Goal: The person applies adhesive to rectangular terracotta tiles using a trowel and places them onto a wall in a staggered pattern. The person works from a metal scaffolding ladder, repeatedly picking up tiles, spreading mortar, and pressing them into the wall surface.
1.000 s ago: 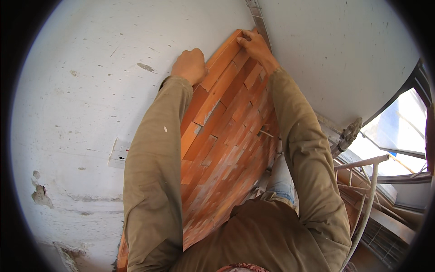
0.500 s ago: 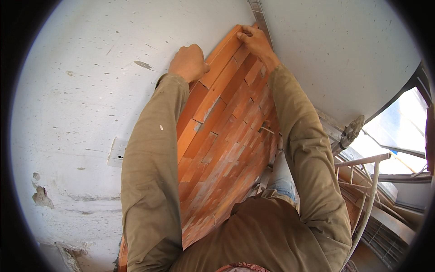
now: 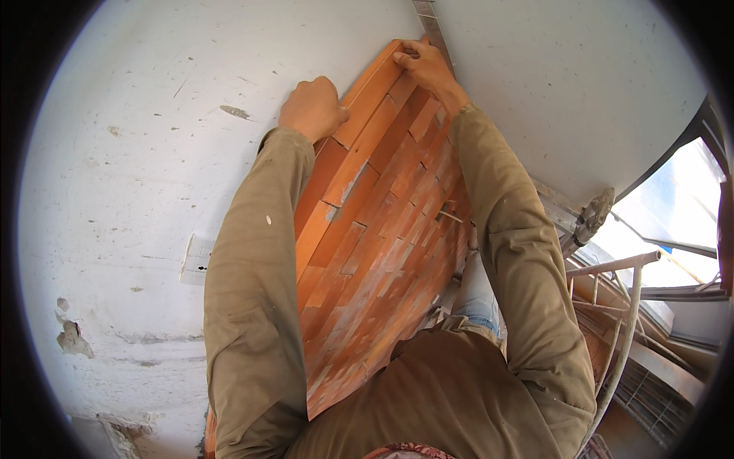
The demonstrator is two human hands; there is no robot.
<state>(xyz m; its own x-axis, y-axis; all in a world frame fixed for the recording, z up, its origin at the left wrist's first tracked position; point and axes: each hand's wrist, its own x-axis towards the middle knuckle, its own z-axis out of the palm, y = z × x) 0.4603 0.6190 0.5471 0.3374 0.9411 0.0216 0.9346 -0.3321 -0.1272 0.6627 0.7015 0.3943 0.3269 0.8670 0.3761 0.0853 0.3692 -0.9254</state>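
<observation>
The left hand (image 3: 312, 111), curled with its knuckles up, meets the lower-left stretch of a long, smooth orange clay brick (image 3: 368, 96) in the top course of an orange brick wall with grey mortar smears (image 3: 382, 229). The right hand (image 3: 430, 70) is bent over the upper end of that course, thumb and fingers at its edge, close to a narrow grey metal strip (image 3: 436, 30) in the corner. Both sets of fingertips are partly hidden, so I cannot tell whether either hand is clamped on the brick or only resting against it. A white-grey plastered wall (image 3: 138, 206) lies to the left, with a white rectangular socket plate (image 3: 198, 258) beside the left sleeve. For good handling, press evenly from both ends, keep the outer face flush with the courses beneath, and keep fingertips out of the joint, since uneven pressure could tip one end out of line
</observation>
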